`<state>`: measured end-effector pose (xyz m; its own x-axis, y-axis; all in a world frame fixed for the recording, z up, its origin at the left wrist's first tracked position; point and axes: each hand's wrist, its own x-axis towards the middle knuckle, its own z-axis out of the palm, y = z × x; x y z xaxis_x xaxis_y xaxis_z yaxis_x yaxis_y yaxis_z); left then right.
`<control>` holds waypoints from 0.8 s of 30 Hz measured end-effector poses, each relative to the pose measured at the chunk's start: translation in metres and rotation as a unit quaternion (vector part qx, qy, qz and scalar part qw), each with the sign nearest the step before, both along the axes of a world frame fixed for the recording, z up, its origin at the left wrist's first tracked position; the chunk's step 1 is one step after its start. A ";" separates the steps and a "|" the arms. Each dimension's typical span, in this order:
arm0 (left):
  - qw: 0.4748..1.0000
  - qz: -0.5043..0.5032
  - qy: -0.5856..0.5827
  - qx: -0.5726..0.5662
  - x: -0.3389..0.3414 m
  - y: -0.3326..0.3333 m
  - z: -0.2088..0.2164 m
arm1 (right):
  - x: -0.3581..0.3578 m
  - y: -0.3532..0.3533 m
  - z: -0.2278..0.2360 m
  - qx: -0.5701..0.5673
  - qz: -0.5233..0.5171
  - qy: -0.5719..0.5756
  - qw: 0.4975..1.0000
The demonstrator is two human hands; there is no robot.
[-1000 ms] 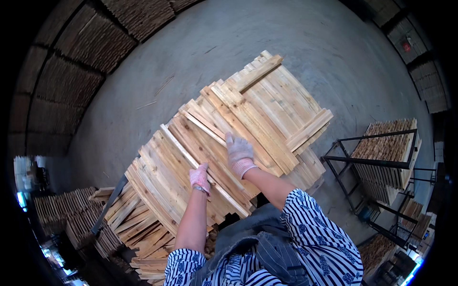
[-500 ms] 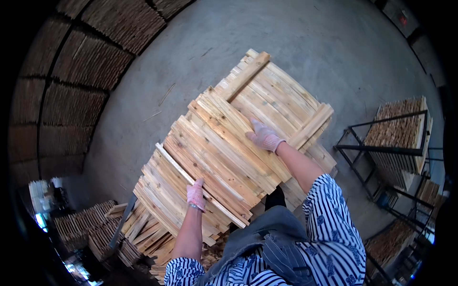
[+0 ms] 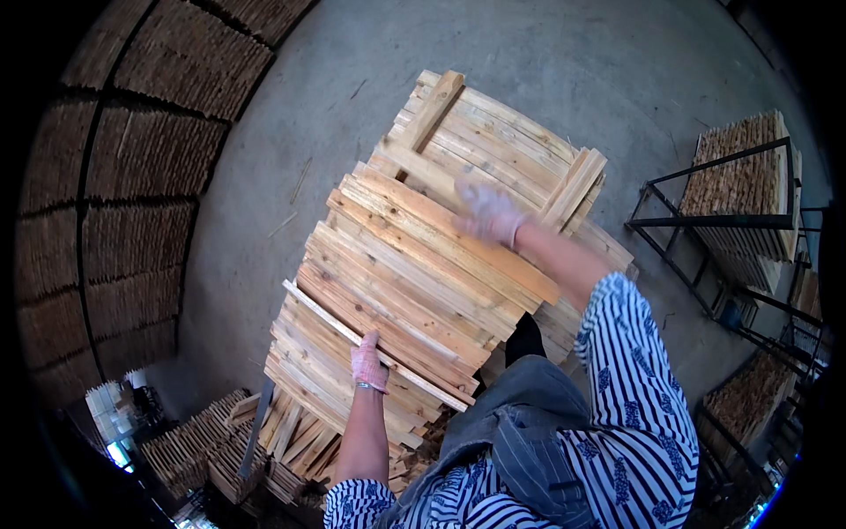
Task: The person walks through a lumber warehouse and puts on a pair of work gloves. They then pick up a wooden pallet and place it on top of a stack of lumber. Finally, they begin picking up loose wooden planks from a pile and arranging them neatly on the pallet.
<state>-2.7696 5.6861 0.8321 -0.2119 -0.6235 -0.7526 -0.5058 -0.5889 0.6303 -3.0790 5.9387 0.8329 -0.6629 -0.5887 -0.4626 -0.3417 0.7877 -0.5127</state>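
Note:
In the head view, my gloved left hand [image 3: 368, 363] is closed around a thin pale wooden stick [image 3: 322, 312]. The stick lies slantwise across a layer of wooden boards [image 3: 401, 286], set side by side with uneven ends. My gloved right hand [image 3: 489, 212] is smeared by motion above the far right side of this layer, by a loose board [image 3: 423, 174]. Its fingers cannot be made out. Beyond it, more boards [image 3: 502, 132] lie lower, with a crosspiece [image 3: 432, 110] at the left and short battens [image 3: 573, 187] at the right.
Tall strapped stacks of wood [image 3: 167, 132] line the left side. At the right, a black metal rack [image 3: 723, 222] stands around stacked boards [image 3: 736, 176]. Loose wood pieces [image 3: 304, 432] and a grey metal bar [image 3: 256, 428] are at the lower left. Thin splinters lie on the concrete floor [image 3: 352, 53].
My right hand was resting on the boards and is now blurred in motion near their far edge. A board there has shifted apart from the others. My left hand keeps its hold on the stick.

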 end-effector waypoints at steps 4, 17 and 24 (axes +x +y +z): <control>0.999 -0.016 0.005 0.045 0.016 -0.017 -0.017 | 0.024 -0.011 0.012 -0.022 -0.001 0.080 0.997; 0.987 -0.026 0.145 0.066 0.079 -0.031 0.057 | 0.278 -0.118 -0.025 -0.207 0.019 0.226 0.952; 0.961 -0.003 0.253 0.114 0.048 0.002 0.093 | 0.213 -0.094 0.088 -0.190 0.067 -0.111 0.973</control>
<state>-2.7214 5.6882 0.9248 -0.5892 -0.4528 -0.6692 -0.1722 -0.7389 0.6515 -2.8657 5.8450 0.9206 -0.4769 -0.8195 -0.3179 -0.2754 0.4827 -0.8313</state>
